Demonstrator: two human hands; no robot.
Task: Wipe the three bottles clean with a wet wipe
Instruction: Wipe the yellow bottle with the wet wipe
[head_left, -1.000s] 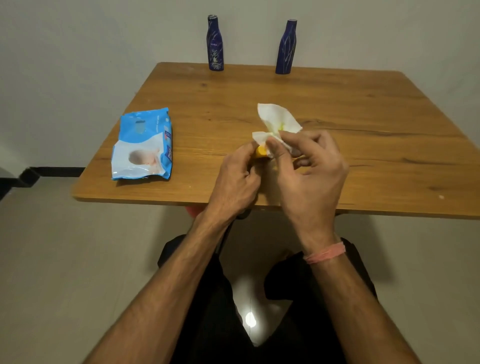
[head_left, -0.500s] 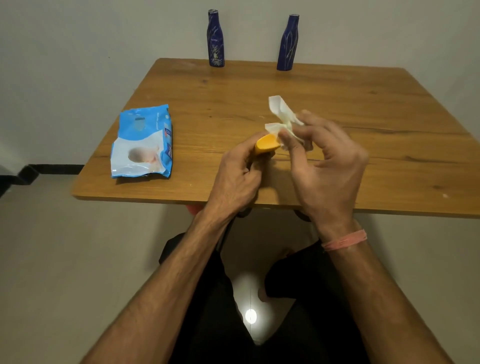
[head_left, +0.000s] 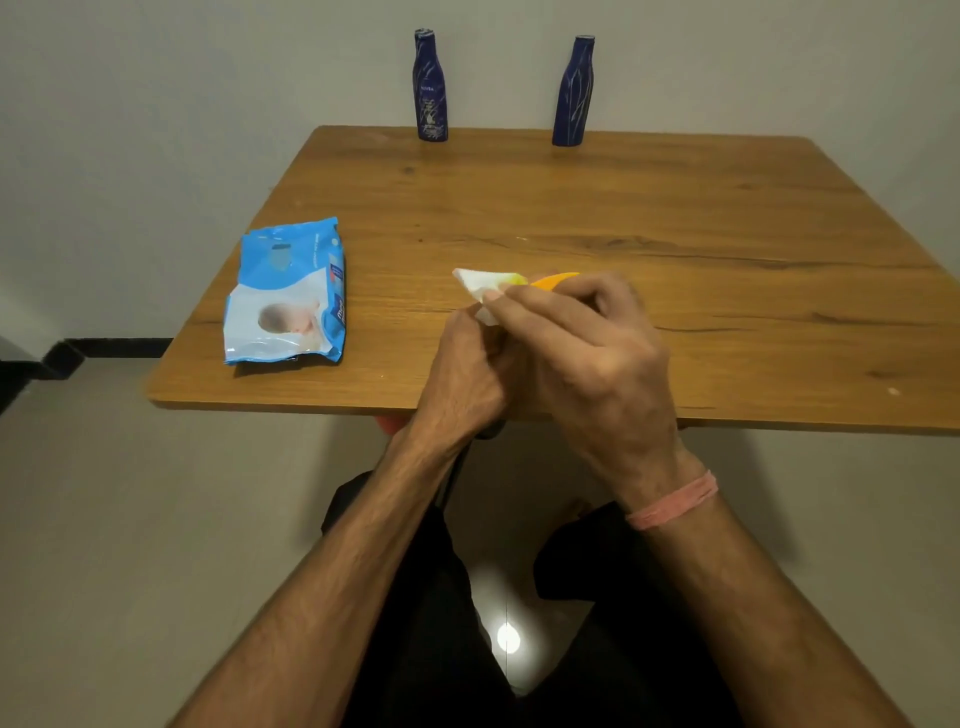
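our right hand (head_left: 587, 358) curls round the orange bottle (head_left: 558, 280), pinching the white wipe (head_left: 480, 283) against it; our left hand (head_left: 467, 374) grips below.

Two dark-blue bottles (head_left: 430, 88) (head_left: 572, 93) at 12 o'clock, pale streaks; orange bottle (head_left: 558, 280); white wipe (head_left: 480, 283); blue-white pack (head_left: 288, 296) at 9; brown woodgrain table (head_left: 675, 234); pink wristband (head_left: 672, 501).

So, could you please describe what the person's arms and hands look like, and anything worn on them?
Both forearms are bare, with no sleeves in view. The left hand wears nothing that shows: no ring, watch or glove. The right hand is gloveless too, and a thin pinkish band, like thread or elastic, circles its wrist. Dark clothing shows below the arms.
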